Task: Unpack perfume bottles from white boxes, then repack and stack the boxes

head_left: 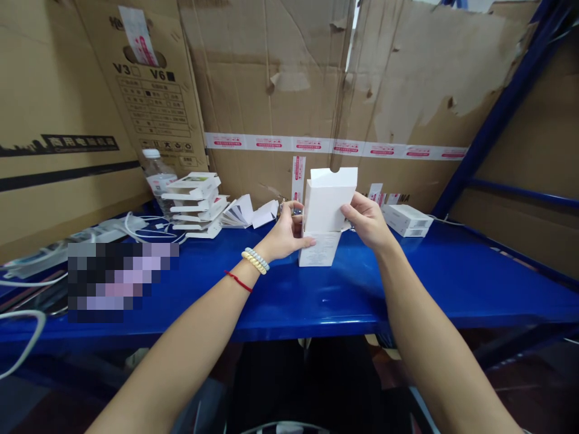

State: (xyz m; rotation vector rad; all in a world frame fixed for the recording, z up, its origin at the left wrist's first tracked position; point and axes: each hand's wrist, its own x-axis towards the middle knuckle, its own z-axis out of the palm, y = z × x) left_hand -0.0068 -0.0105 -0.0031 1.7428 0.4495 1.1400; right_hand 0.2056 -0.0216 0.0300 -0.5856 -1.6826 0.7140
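Observation:
A small white box [318,252] with faint print on its front stands on the blue table in front of me. My left hand [290,232] is closed around its left side, thumb on the front. A plain white carton piece [329,208] with a notched flap at its top rises from the upper end of this box. My right hand [365,220] pinches that piece at its right edge, thumb in front and fingers behind. Whether the piece sits inside the box or is joined to it, I cannot tell.
Open white boxes [196,202] are stacked at the left near a plastic bottle [158,175]. Folded white leaflets [244,212] lie beside them. White boxes [407,220] stand at the right. Cables [136,226] lie left on the blue table [362,289]; cardboard walls [271,78] stand behind.

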